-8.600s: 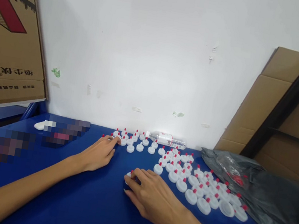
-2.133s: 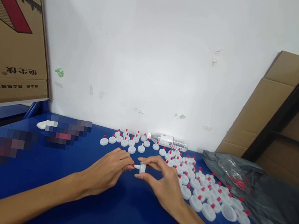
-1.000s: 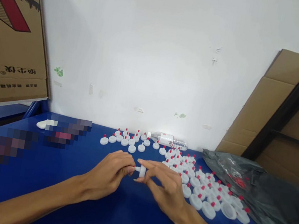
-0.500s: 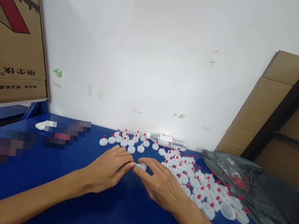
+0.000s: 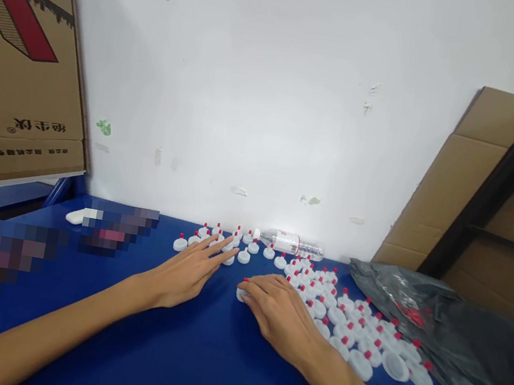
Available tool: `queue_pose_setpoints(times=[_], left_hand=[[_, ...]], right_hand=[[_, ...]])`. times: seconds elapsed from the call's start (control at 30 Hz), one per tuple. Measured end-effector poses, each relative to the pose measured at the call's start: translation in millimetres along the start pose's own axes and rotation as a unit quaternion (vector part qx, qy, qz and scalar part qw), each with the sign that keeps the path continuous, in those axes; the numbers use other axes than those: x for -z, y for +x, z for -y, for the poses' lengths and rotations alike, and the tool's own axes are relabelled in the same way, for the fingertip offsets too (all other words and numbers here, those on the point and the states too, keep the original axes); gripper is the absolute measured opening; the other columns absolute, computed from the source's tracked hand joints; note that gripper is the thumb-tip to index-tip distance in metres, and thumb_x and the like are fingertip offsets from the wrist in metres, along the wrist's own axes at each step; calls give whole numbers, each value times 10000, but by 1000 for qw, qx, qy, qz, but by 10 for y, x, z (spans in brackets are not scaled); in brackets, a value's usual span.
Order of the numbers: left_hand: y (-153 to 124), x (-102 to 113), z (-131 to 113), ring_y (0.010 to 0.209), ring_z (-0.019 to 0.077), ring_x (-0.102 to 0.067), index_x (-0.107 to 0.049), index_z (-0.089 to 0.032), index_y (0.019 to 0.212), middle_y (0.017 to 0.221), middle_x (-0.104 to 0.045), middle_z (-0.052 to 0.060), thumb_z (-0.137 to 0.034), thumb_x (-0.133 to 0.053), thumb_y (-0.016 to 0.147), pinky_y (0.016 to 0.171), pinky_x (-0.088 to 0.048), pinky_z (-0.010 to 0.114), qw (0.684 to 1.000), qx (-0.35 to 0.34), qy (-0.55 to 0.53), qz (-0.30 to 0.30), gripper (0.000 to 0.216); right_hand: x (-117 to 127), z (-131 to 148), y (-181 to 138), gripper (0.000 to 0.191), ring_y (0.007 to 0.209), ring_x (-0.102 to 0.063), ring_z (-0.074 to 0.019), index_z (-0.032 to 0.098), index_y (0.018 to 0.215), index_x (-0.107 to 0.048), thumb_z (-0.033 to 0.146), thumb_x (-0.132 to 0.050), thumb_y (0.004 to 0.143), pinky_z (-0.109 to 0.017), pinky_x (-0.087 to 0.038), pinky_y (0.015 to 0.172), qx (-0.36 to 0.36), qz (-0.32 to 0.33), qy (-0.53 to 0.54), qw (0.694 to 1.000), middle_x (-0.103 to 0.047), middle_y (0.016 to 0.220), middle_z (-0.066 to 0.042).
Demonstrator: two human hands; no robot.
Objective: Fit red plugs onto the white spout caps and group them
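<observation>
My right hand [image 5: 278,308] is closed around a white spout cap [image 5: 240,295] with a small red tip, low over the blue table; its fingers cover part of the cap. To the left, my left hand [image 5: 192,270] has its fingers spread and holds nothing. Its fingertips reach over a loose group of white spout caps, hiding some of them. Most of that group carry red tips, while one cap [image 5: 244,256] between the hands shows a bare white spout. Beside and beyond my right hand lie many more red-tipped caps [image 5: 360,363].
Against the wall lies a clear plastic bottle [image 5: 286,243]. A dark plastic bag [image 5: 472,350] spreads over the right side, with a clear bag of small red pieces [image 5: 414,315] on it. A white object [image 5: 76,215] sits at the back left. Cardboard boxes [image 5: 22,94] flank the table.
My hands, together at a white piece before, have parted. The left has opened and moved left toward the caps. The right has lowered slightly, and a red-tipped cap now shows in it.
</observation>
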State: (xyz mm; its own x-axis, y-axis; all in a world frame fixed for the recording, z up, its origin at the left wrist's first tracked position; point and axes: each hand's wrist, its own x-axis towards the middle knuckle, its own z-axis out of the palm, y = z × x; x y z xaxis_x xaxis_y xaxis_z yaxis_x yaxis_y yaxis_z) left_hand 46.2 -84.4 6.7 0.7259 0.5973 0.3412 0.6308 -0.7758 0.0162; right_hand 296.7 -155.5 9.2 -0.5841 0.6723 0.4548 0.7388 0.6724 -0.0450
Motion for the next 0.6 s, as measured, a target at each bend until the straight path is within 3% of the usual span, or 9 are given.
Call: queue_pose_setpoints(times=[0.1, 0.2, 0.33, 0.53, 0.6], left_hand=[[16, -25, 16, 1521, 322, -246, -247, -308, 1600, 1665, -261, 28, -140, -338, 1034, 1193, -322, 552, 1000, -1, -11, 23, 597], [37, -21, 28, 1449, 310, -383, -400, -268, 1533, 1580, -434, 63, -107, -332, 1020, 1159, -368, 537, 1000, -1, -27, 11, 542], [76, 19, 12, 1226, 243, -585, -598, -231, 1343, 1307, -664, 86, -135, -410, 1020, 1076, -449, 436, 995, 4, -97, -37, 386], [110, 89, -91, 1016, 218, -683, -724, -222, 1072, 1074, -758, 50, -222, -595, 970, 926, -504, 345, 978, 48, -199, -36, 164], [113, 119, -154, 937, 201, -700, -734, -211, 1037, 1004, -771, 41, -217, -621, 953, 866, -515, 311, 968, 56, -240, -47, 141]], right_hand=[[15, 4, 3, 213, 931, -698, -219, 216, 1168, -644, 165, -488, 1032, -394, -483, 920, -13, 21, -5, 1000, -745, 1014, -52], [38, 28, 9, 213, 928, -688, -226, 210, 1195, -635, 192, -503, 1029, -398, -476, 911, -24, 22, -14, 999, -731, 1013, -58], [51, 33, 22, 167, 887, -673, -240, 207, 1043, -670, 264, -514, 1030, -420, -479, 894, -52, 18, -51, 997, -709, 935, -55], [77, -79, 2, 192, 878, -632, -291, 183, 886, -675, 297, -567, 997, -465, -501, 823, -118, -16, -156, 981, -644, 895, -106], [102, -80, -4, 176, 894, -617, -288, 191, 943, -683, 324, -578, 993, -461, -503, 814, -110, -51, -137, 983, -632, 927, -103]])
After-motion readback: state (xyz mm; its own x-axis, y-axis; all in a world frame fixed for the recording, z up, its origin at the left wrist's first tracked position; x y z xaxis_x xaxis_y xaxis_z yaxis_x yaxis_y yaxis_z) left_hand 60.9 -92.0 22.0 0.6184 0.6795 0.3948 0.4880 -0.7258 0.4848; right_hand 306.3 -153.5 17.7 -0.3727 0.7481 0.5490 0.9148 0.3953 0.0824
